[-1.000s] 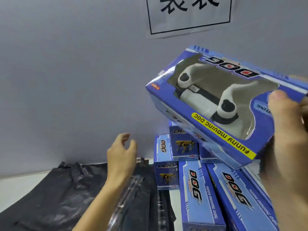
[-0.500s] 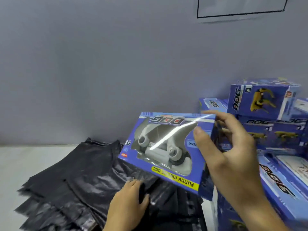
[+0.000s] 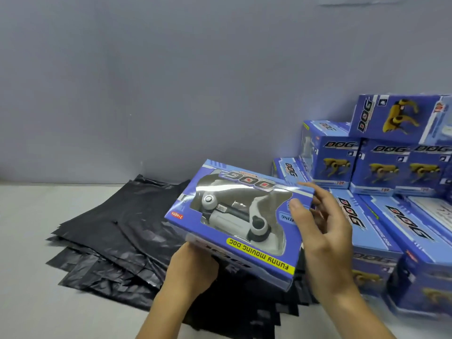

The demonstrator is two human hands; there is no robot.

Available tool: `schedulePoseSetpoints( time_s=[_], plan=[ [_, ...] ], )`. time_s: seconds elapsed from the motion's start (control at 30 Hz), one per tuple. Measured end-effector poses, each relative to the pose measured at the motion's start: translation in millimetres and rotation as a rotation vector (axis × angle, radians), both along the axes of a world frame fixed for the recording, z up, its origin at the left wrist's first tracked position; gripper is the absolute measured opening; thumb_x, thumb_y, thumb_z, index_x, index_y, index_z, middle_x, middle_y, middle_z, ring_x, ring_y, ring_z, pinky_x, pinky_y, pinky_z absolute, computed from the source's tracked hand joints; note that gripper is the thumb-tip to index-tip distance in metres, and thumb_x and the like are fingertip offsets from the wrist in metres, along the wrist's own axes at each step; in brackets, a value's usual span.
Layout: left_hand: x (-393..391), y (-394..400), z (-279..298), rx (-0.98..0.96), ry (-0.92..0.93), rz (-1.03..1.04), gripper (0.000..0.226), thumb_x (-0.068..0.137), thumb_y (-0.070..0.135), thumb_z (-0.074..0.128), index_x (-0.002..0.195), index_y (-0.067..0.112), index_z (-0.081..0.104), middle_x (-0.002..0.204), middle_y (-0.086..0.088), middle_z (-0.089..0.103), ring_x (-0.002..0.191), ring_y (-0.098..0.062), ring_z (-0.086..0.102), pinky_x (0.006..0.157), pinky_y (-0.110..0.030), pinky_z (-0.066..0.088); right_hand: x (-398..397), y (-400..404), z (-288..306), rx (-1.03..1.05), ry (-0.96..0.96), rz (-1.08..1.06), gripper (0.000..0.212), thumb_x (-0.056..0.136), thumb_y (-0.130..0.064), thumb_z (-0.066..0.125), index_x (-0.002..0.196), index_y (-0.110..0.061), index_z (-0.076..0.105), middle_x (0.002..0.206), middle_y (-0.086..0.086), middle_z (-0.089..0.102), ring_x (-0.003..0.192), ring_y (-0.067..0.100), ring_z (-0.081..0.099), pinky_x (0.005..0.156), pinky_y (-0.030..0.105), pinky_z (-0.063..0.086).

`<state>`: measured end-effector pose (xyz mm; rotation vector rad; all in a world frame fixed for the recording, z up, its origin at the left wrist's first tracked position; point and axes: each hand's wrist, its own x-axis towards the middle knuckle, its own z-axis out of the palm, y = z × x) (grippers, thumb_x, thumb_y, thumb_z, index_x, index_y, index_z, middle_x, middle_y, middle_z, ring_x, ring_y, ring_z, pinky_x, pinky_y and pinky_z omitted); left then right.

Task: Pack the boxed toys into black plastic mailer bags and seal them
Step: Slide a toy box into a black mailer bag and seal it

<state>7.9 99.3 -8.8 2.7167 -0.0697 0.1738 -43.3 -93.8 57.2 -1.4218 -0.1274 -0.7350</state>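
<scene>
Half a second on, the boxed toy (image 3: 241, 226) has come a little lower and tipped its near edge down, and the left hand (image 3: 193, 267), which lay flat on the bags before, has come up to meet the box from below.

That left hand now sits under the box's lower left corner, fingers tucked beneath it and out of sight, so I can't tell whether they curl round the edge or only prop it. The right hand (image 3: 322, 241) grips the box's right end: the thumb (image 3: 297, 211) presses on the front face beside the clear window, and the other fingers wrap behind the far edge. The box is held off the table, upside down to the wearer, with a white and grey robot dog showing through the window and a yellow strip reading "FUNNY MOVING DOG".

Beneath it lies a fanned pile of black mailer bags (image 3: 110, 231), flat on the pale table (image 3: 22, 216). To the right, touching one another, stand and lie many more blue toy boxes (image 3: 381, 162), stacked against the grey wall (image 3: 171, 81).
</scene>
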Motion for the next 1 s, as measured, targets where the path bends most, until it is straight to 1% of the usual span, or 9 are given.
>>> schedulePoseSetpoints(
  time_s=[0.07, 0.13, 0.17, 0.23, 0.3, 0.43, 0.6, 0.8, 1.0],
  plan=[
    [1.5, 7.6, 0.9, -0.151, -0.036, 0.024, 0.029, 0.093, 0.02, 0.058, 0.122, 0.017, 0.063, 0.118, -0.002, 0.068, 0.109, -0.023, 0.063, 0.089, -0.029, 0.05, -2.0, -6.1, -3.5, 0.019, 0.008, 0.016, 0.023, 0.081, -0.04, 0.068, 0.104, -0.037, 0.07, 0.095, -0.011, 0.072, 0.091, 0.013, 0.068, 0.078, 0.026, 0.055],
    [1.7, 15.5, 9.7, -0.311, -0.092, 0.024, 0.02, 0.091, 0.014, 0.061, 0.11, 0.014, 0.065, 0.107, -0.006, 0.069, 0.097, -0.026, 0.064, 0.085, -0.037, 0.053, -3.1, -13.8, -5.7, 0.059, 0.047, 0.055, 0.019, 0.08, -0.036, 0.067, 0.098, -0.038, 0.072, 0.093, -0.01, 0.072, 0.091, 0.018, 0.068, 0.08, 0.032, 0.055],
    [3.0, 20.3, 12.8, -0.34, -0.115, -0.001, 0.008, 0.09, 0.01, 0.06, 0.096, 0.011, 0.065, 0.093, -0.008, 0.068, 0.082, -0.023, 0.061, 0.078, -0.039, 0.054, -3.1, -18.1, -6.3, 0.07, 0.08, 0.065, 0.018, 0.078, -0.037, 0.067, 0.095, -0.038, 0.073, 0.095, -0.008, 0.072, 0.094, 0.023, 0.068, 0.084, 0.037, 0.055],
    [4.2, 26.3, 21.0, -0.36, -0.144, -0.019, 0.028, 0.085, 0.003, 0.061, 0.063, 0.015, 0.051, 0.057, 0.006, 0.058, 0.055, -0.005, 0.04, 0.052, -0.023, 0.043, -3.5, -24.7, -5.2, 0.058, 0.135, 0.053, 0.018, 0.072, -0.039, 0.069, 0.09, -0.038, 0.073, 0.098, -0.007, 0.071, 0.099, 0.023, 0.067, 0.089, 0.039, 0.053],
    [4.3, 29.4, 27.3, -0.427, -0.202, -0.015, 0.038, 0.079, 0.001, 0.067, 0.053, 0.021, 0.049, 0.045, 0.014, 0.053, 0.046, -0.005, 0.036, 0.044, -0.016, 0.033, -5.7, -26.0, -2.7, -0.016, 0.148, 0.086, 0.019, 0.071, -0.037, 0.068, 0.089, -0.034, 0.074, 0.09, -0.004, 0.071, 0.087, 0.018, 0.068, 0.076, 0.03, 0.054],
    [5.0, 27.5, 34.6, -0.519, -0.4, 0.048, 0.016, 0.08, 0.009, 0.075, 0.067, 0.016, 0.072, 0.059, 0.013, 0.068, 0.058, -0.002, 0.064, 0.055, -0.009, 0.044, -10.0, -20.9, 0.8, -0.202, 0.147, 0.09, 0.015, 0.072, -0.034, 0.066, 0.083, -0.026, 0.072, 0.072, -0.004, 0.069, 0.067, 0.017, 0.063, 0.066, 0.029, 0.05],
    [0.0, 18.7, 41.5, -0.519, -0.549, 0.016, 0.022, 0.081, 0.006, 0.074, 0.066, 0.021, 0.07, 0.061, 0.018, 0.067, 0.061, -0.002, 0.065, 0.059, -0.006, 0.044, -7.8, -21.1, -2.3, -0.191, 0.225, -0.002, 0.002, 0.08, -0.032, 0.071, 0.079, -0.031, 0.069, 0.072, -0.01, 0.07, 0.066, 0.013, 0.065, 0.062, 0.035, 0.049],
    [-2.0, 19.1, 41.7, -0.465, -0.521, -0.051, 0.019, 0.082, 0.004, 0.074, 0.069, 0.018, 0.073, 0.064, 0.018, 0.068, 0.063, -0.004, 0.065, 0.058, -0.008, 0.046, -9.6, -13.8, -4.3, -0.23, 0.234, -0.228, 0.023, 0.073, -0.045, 0.059, 0.082, -0.023, 0.058, 0.076, -0.004, 0.065, 0.077, 0.019, 0.062, 0.071, 0.043, 0.052],
    [-3.4, 14.3, 41.1, -0.436, -0.617, -0.09, 0.018, 0.081, 0.003, 0.076, 0.073, 0.019, 0.073, 0.067, 0.016, 0.068, 0.066, -0.004, 0.064, 0.062, -0.009, 0.046, -12.0, -1.3, -11.6, -0.293, 0.2, -0.314, 0.022, 0.084, -0.046, 0.063, 0.086, -0.031, 0.047, 0.087, -0.007, 0.059, 0.08, 0.0, 0.056, 0.062, 0.021, 0.038]
  ],
)
